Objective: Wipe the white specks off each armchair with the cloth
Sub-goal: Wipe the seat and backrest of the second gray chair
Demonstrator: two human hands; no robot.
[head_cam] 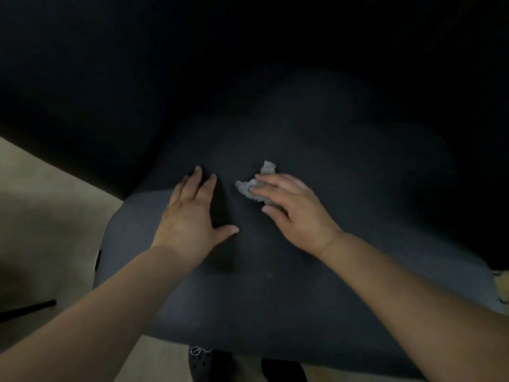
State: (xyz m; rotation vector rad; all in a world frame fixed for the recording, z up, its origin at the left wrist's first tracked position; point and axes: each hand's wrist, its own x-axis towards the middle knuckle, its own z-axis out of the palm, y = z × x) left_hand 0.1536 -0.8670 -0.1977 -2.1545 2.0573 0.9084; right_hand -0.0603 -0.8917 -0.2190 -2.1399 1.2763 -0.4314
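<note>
While the left hand (pixel 190 216) lies flat with straight, spread fingers on the seat of the one dark armchair (pixel 275 285), the right hand (pixel 292 208) presses one crumpled grey cloth (pixel 252 187) onto the seat with nearly straight fingers, at its 10 o'clock. Faint pale specks (pixel 271 275) dot the fabric. One black shoe (pixel 199 359) shows at 6 o'clock on the beige floor (pixel 41 194); one dark rod (pixel 27 308) lies at 9.
</note>
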